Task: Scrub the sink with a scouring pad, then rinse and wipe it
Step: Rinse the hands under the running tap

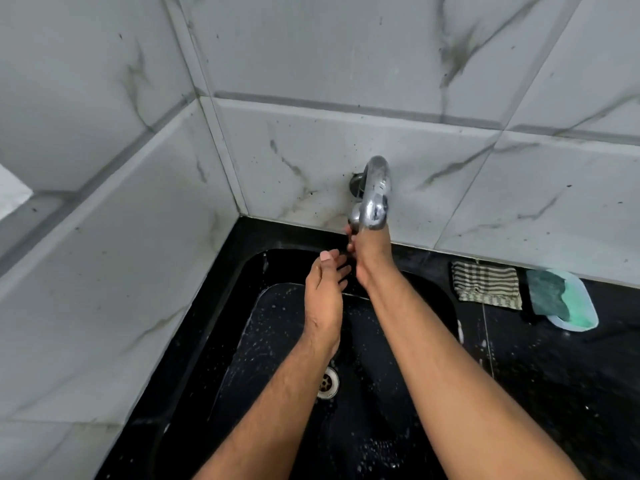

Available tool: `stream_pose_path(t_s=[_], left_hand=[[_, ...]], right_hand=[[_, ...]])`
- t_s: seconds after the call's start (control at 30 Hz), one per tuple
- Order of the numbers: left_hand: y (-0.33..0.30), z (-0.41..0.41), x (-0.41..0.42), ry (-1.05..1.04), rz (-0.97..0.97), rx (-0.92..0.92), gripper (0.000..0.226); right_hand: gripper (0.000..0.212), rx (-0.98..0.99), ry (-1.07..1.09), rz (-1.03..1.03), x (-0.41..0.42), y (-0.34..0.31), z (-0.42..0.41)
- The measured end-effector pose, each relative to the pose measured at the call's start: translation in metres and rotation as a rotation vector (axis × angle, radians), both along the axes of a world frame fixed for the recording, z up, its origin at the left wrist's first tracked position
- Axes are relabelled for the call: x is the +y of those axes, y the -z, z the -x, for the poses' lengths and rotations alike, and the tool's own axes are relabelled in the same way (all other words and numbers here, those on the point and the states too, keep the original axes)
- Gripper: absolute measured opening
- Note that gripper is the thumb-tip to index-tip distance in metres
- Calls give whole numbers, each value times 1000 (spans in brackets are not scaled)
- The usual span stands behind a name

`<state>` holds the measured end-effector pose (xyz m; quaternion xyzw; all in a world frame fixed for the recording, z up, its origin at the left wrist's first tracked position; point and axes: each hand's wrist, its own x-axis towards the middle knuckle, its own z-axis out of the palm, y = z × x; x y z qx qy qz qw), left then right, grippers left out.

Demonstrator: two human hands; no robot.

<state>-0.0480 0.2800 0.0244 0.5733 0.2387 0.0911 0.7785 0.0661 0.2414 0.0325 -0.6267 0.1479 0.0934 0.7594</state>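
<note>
The black sink point(277, 327) fills the lower middle, speckled with foam and droplets, with a metal drain point(327, 382) in its floor. A chrome tap point(373, 194) juts from the tiled wall above it. My right hand point(369, 252) reaches up under the tap, and its fingers grip the tap's handle. My left hand point(323, 292) hovers over the basin just left of it, fingers apart and empty. A green scouring pad point(549, 294) lies on a pale soap dish point(581, 306) on the counter at right, next to a striped cloth point(486, 284).
Grey marble-look tiled walls point(104, 237) close in at the left and back. The black counter point(554, 375) runs to the right of the basin, wet with foam spots.
</note>
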Motion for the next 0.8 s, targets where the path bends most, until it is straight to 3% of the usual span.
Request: stream_pose_path(t_s=[0.1, 0.4, 0.6, 0.7, 0.8], left_hand=[[10, 3, -9, -6, 71, 28, 55], [17, 13, -25, -49, 460, 110, 67], [10, 16, -29, -151, 698, 156, 52], [14, 23, -31, -218, 724, 165, 49], [22, 27, -28, -240, 743, 174, 51]], right_hand=[[55, -58, -130, 286, -8, 5, -6], [48, -49, -177, 407, -8, 11, -14], [58, -124, -238, 467, -16, -14, 4], [47, -97, -229, 346, -32, -20, 42], [44, 101, -137, -44, -45, -3, 95]])
